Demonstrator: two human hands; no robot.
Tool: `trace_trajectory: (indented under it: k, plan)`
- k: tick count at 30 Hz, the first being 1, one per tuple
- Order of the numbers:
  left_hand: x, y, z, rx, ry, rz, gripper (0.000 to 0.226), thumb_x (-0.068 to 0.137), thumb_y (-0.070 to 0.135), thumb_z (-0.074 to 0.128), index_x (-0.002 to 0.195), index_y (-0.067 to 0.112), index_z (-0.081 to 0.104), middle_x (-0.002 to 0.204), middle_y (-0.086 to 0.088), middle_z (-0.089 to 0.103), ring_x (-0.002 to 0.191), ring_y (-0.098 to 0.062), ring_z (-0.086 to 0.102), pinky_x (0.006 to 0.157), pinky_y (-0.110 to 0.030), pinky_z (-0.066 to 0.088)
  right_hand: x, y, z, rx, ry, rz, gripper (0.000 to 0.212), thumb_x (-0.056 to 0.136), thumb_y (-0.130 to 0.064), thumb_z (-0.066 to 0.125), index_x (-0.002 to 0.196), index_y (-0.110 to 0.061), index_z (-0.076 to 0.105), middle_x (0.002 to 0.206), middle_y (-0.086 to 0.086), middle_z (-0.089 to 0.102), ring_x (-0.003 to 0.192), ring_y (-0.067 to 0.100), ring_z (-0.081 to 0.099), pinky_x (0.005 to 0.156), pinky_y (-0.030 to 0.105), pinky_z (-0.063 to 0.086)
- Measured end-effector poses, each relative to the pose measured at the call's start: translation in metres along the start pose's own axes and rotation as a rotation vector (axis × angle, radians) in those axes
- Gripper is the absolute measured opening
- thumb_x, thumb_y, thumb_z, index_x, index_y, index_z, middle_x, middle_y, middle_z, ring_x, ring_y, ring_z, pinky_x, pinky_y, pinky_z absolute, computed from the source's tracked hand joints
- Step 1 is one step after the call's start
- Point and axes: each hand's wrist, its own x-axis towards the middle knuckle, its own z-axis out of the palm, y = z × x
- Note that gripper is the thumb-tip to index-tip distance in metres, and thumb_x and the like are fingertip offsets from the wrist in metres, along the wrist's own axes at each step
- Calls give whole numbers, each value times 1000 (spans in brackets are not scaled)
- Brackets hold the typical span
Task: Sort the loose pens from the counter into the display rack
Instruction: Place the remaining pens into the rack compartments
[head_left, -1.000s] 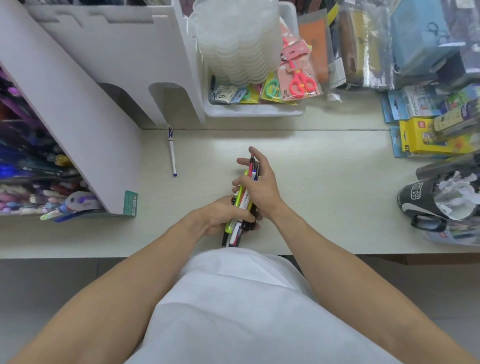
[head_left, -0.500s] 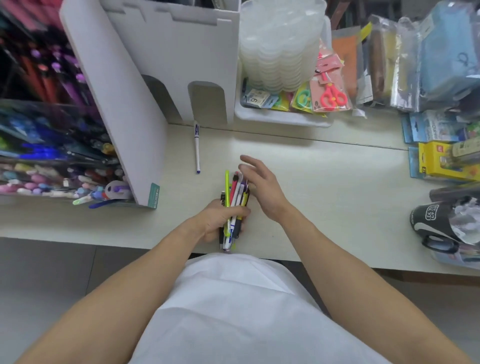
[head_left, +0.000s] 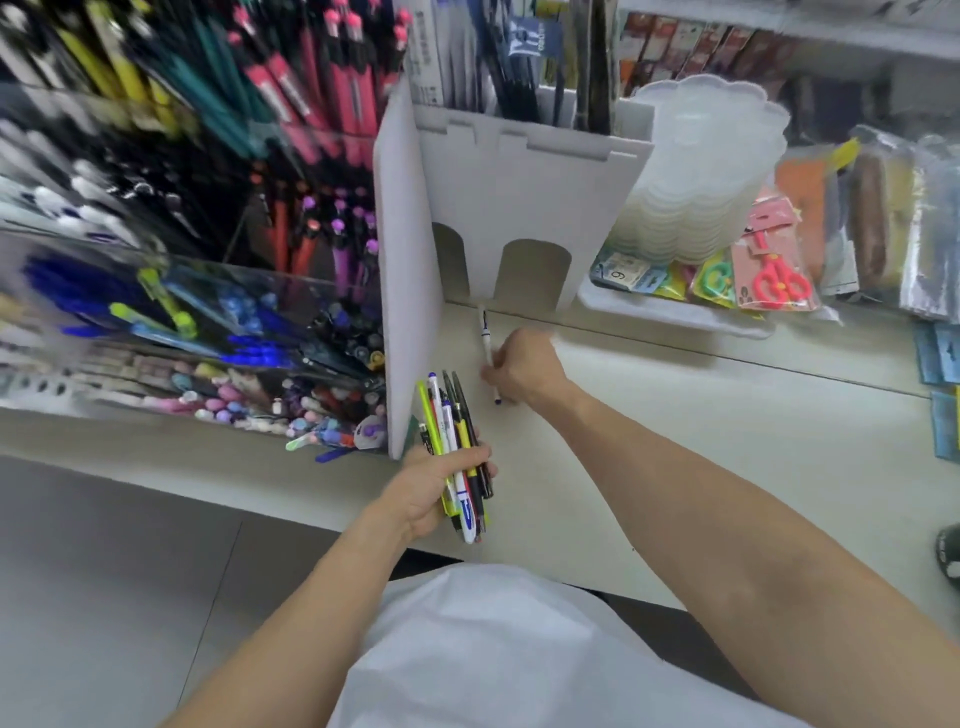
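While your left hand (head_left: 434, 488) grips a bundle of pens (head_left: 457, 452) with its fingers wrapped round the barrels, your right hand (head_left: 519, 369) is out over the counter (head_left: 675, 431) at the single white pen (head_left: 487, 349). The bundle stands nearly upright at the near edge of the counter, tips fanned out toward the far side, just beside the white cardboard divider (head_left: 397, 291); you can pick out a yellow-green barrel, a white one with blue print, a yellow one and some dark ones. The white pen lies on the counter pointing away from you, its far end close to the arched cut-outs of the white cardboard holder (head_left: 524, 197), its dark tip showing near your wrist. Your right fingers curl down over its middle and touch it, though the blur hides whether they have closed on it. To the left of the divider sits the display rack (head_left: 182, 291), clear tiers packed with blue, pink, purple and black pens, all smeared by motion. On the far right, a stack of clear scalloped lids (head_left: 706, 171) stands in a white tray (head_left: 670, 312) along with packaged red scissors (head_left: 779, 275). Your white shirt (head_left: 519, 654) fills the near edge of the view.
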Motion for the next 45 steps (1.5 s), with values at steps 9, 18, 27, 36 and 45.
trace_trajectory:
  k: [9,18,27,36,45]
  plan:
    - [13,12,13,4,16,18,41,77,20,78,109,-3,67,92,-20,69,78,-32,68,71,-43,60,-104,28,-31,640,-466,109,3,86,0,67,85,-2,64,73,14,72,61,27,70,66,36,61]
    - [2,-5,58,146,-19,49,39,77,33,75,101,3,70,90,-17,72,74,-28,69,70,-42,60,-157,61,-37,574,-144,36,18,92,-12,59,101,-22,72,71,3,66,59,18,68,67,39,59]
    - [-14,-27,82,-68,23,56,28,96,33,62,104,6,66,91,-12,70,76,-26,69,70,-38,60,-198,122,-118,975,346,-51,13,83,-7,81,93,-16,79,78,-2,76,66,13,67,63,19,53]
    - [-45,-57,96,-92,75,152,36,96,33,62,116,3,66,95,-14,71,83,-27,69,79,-42,58,-185,102,-98,824,-113,-200,15,95,-20,71,103,-8,73,70,6,65,60,22,58,64,35,53]
    - [-84,-71,90,56,-104,155,51,99,40,51,119,-5,62,95,-19,64,84,-27,64,72,-36,56,-191,74,-65,469,-254,-288,22,97,-19,67,119,-19,62,69,4,70,59,29,73,64,38,62]
